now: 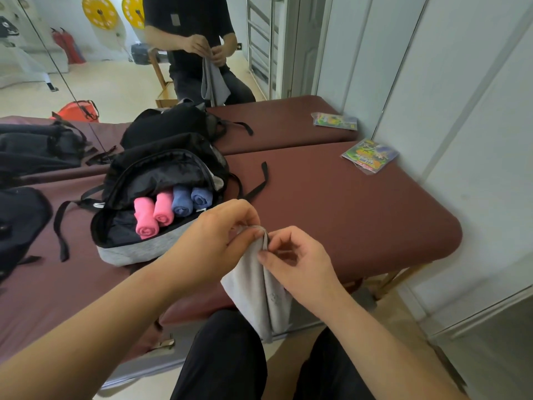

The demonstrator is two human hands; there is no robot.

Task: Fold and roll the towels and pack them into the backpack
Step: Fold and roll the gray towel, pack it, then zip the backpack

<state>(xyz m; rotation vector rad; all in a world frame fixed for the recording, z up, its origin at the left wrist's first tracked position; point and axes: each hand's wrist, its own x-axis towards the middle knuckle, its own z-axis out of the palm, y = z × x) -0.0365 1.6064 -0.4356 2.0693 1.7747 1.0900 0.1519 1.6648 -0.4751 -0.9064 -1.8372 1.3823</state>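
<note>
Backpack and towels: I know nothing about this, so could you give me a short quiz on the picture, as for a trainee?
1. True or false: the backpack lies zipped shut on the table.
2. How many rolled towels show inside it? A two, B four, C six.
3. Fill in: the left hand and right hand pinch the top of a hanging towel coloured ___.
Key: 1 false, it is open; 2 B, two pink and two blue; 3 grey.
</note>
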